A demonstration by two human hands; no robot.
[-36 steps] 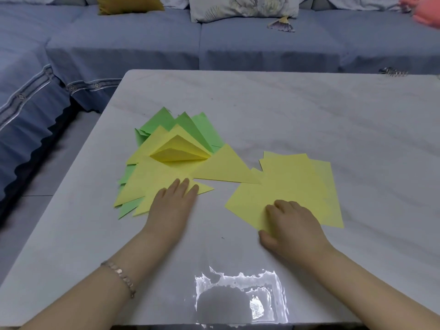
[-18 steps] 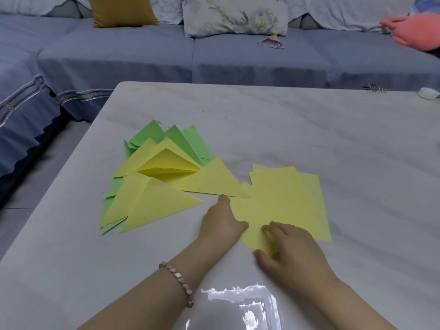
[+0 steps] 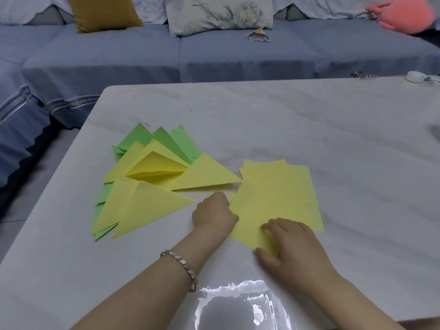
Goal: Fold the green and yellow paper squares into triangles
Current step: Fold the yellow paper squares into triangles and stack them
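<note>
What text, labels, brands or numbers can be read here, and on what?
None: no readable text in this view.
The yellow paper squares, yellow triangles and green triangles are blank.
The table shows only marble veining.
The cushion bears a floral print, no lettering.
The small white object at the table's far edge is too small to show any marking.

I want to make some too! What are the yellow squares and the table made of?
Yellow squares: thin matte paper, it seems; the yellow triangles beside them hold sharp creases. Table: probably polished marble or a lookalike; grey veins, bright glare near its front edge.
</note>
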